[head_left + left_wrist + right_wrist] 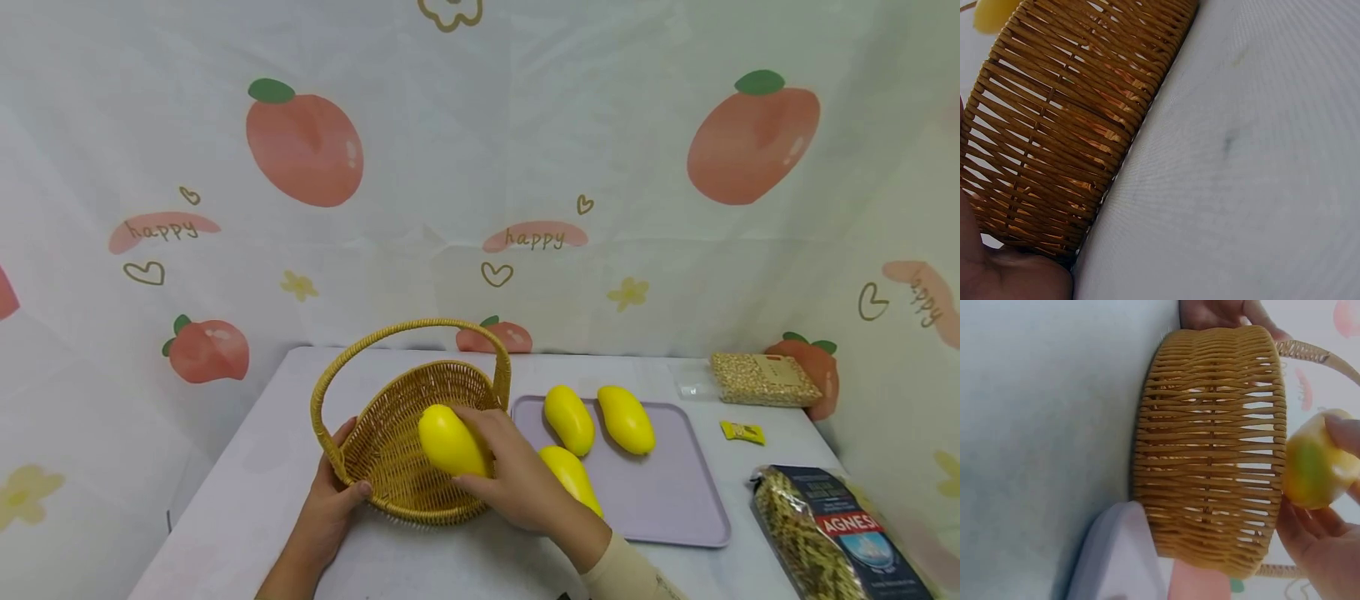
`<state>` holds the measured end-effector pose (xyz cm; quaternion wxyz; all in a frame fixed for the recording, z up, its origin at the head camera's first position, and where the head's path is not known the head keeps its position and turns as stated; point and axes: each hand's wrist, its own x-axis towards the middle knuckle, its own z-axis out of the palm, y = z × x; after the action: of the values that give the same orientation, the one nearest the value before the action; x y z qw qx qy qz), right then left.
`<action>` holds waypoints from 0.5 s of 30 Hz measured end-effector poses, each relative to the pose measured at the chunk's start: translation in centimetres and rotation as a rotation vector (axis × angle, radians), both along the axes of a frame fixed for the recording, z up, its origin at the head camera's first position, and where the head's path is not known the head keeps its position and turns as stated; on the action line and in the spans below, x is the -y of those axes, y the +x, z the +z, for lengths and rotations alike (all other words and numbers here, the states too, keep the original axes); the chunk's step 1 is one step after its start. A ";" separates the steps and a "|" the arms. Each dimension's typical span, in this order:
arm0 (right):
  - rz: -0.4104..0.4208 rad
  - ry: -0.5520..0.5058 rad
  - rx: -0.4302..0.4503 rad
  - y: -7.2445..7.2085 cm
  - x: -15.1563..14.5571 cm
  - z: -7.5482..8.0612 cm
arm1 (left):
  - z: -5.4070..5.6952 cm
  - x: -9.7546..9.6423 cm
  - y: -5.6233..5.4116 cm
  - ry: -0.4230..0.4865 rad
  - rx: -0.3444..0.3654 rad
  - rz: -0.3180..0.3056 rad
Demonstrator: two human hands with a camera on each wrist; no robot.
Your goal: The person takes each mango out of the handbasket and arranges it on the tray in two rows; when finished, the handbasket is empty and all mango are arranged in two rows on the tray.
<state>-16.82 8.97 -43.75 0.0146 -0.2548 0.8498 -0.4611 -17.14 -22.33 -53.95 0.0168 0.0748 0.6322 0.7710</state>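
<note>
A brown wicker basket [390, 467] with a tall arched handle stands on the table. My left hand [326, 508] grips its left side, thumb over the rim near the handle's foot; part of that palm shows at the lower left of the left wrist view. Over the basket's opening, my right hand [510, 471] holds a yellow mango [450, 442] between thumb and fingers. In the right wrist view the mango [1317, 464] is just above the rim. Three more mangoes [627, 421] lie on a pale purple tray [660, 508] to the right, one partly hidden by my right hand.
Right of the tray is a bag of pasta [840, 533] with a dark label. Farther back lie a small yellow packet [743, 432] and a clear bag of pale grains [765, 380]. A fruit-patterned curtain [420, 167] hangs behind the table [240, 508].
</note>
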 end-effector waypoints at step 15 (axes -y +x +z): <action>-0.007 -0.085 0.037 4.5 -3.0 -0.7 | -0.3 0.0 -0.1 0.036 0.001 -0.016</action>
<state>-12.34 11.99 -44.44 0.0177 -0.2437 0.8300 -0.5014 -17.22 -22.35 -54.24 0.0219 0.0795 0.6174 0.7823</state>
